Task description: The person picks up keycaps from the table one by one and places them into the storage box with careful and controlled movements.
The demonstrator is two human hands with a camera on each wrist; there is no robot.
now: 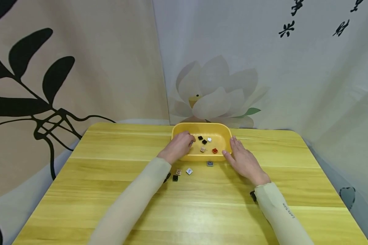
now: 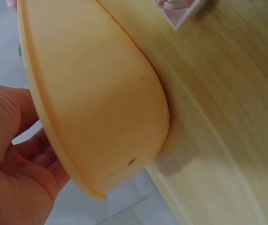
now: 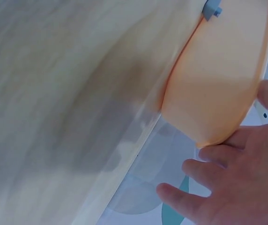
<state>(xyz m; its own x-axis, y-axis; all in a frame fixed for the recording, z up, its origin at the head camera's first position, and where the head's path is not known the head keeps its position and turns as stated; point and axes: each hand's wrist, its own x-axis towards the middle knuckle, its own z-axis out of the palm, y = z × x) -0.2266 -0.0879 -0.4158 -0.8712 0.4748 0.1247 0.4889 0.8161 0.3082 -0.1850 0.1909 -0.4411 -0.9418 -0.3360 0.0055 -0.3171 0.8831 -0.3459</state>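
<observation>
Behind a wood-grained table (image 1: 208, 214) hangs a pale cloth backdrop (image 1: 309, 85) printed with a white lotus (image 1: 214, 102) near its middle, dark leaves (image 1: 57, 81) on the left and black characters (image 1: 286, 29) at the upper right.

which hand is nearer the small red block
Right: the right hand, at the yellow tray's right rim, is right of the small red block; the left hand is farther left.

A wood-grain surface (image 1: 220, 211) carries a yellow tray (image 1: 199, 158) and, before its near wall, 4 small pieces: 1 gray (image 1: 210, 164), 1 white (image 1: 189, 171), 1 pinkish (image 1: 178, 172), 1 black (image 1: 175, 178).
</observation>
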